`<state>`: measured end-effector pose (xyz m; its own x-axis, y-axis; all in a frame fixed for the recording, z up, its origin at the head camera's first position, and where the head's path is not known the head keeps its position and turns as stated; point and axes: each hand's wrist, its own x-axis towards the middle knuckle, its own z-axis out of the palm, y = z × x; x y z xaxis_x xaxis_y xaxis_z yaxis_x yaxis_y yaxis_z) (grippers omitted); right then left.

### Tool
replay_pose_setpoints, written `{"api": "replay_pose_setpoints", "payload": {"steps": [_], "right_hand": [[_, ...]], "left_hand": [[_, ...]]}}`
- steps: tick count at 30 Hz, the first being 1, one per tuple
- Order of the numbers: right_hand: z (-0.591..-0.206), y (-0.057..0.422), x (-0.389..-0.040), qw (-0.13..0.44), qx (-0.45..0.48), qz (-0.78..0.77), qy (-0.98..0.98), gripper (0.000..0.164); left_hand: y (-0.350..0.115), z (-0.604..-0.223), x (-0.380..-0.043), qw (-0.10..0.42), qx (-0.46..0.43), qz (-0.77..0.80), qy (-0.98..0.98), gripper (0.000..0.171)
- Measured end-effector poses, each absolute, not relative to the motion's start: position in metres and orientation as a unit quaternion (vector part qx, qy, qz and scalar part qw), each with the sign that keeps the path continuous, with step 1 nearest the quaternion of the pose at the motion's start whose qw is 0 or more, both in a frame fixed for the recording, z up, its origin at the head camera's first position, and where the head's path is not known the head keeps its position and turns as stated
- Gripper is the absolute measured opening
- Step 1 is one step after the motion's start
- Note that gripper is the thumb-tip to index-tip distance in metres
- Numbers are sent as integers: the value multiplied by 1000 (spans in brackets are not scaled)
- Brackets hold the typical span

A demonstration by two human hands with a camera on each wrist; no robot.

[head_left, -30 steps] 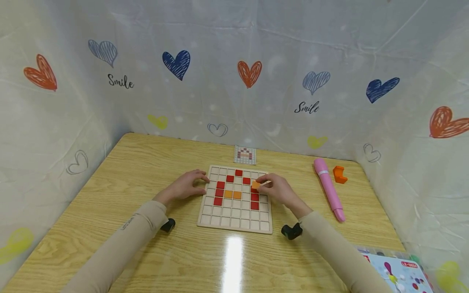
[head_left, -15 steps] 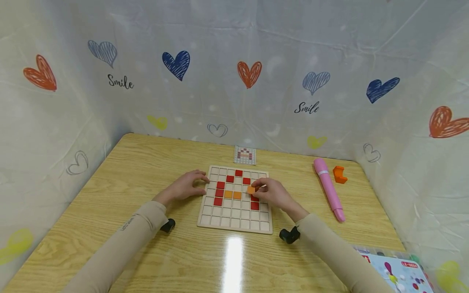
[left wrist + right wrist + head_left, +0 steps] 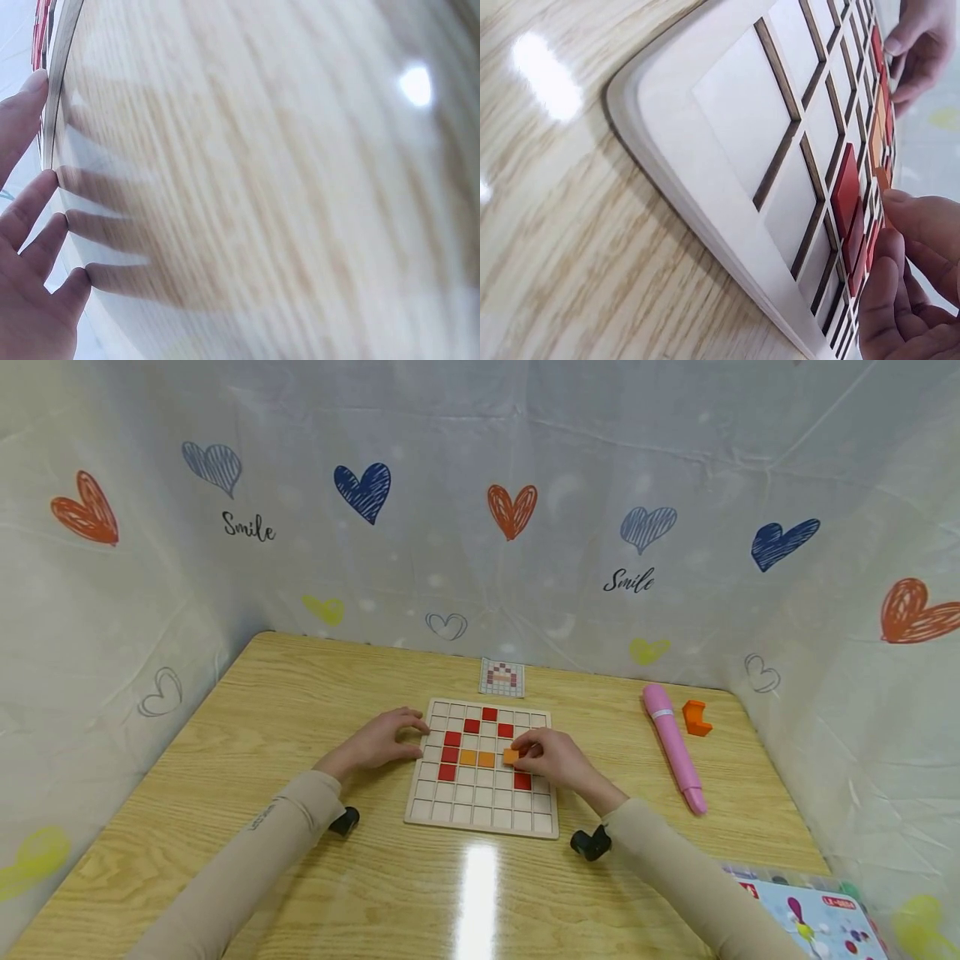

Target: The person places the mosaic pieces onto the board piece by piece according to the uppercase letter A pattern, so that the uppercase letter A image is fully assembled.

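A wooden grid board (image 3: 480, 827) lies on the table with several red tiles (image 3: 451, 755) set in its squares. Two orange tiles (image 3: 477, 758) sit side by side in one middle row. Between thumb and fingers, my right hand (image 3: 555, 758) pinches another orange tile (image 3: 511, 757) just right of them, over the board; the right wrist view also shows this tile (image 3: 883, 180). Some red tiles on that side are covered by the hand. My left hand (image 3: 380, 742) rests at the board's left edge. Its thumb (image 3: 34, 82) touches the rim and its fingertips meet the tabletop.
Behind the board lies a small pattern card (image 3: 502, 677). To the right are a pink pen-shaped stick (image 3: 675, 750) and an orange bracket-like piece (image 3: 696, 718). A printed box (image 3: 813, 914) stands at the near right corner. Cloth with hearts (image 3: 512, 512) surrounds the table.
My right hand has moved left and slightly nearer with the orange tile, from above the right-hand red column to beside the two orange tiles. The left hand has stayed put.
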<state>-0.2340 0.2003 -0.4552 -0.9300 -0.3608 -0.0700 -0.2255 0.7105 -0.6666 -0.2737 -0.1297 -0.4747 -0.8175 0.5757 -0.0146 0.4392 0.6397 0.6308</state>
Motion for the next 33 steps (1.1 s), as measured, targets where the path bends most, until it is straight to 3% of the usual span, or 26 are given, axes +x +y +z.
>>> {"api": "replay_pose_setpoints", "payload": {"steps": [33], "right_hand": [[-458, 189, -238, 89, -221, -277, 931, 19]], "left_hand": [[-128, -475, -274, 106, 284, 323, 896, 35]]}}
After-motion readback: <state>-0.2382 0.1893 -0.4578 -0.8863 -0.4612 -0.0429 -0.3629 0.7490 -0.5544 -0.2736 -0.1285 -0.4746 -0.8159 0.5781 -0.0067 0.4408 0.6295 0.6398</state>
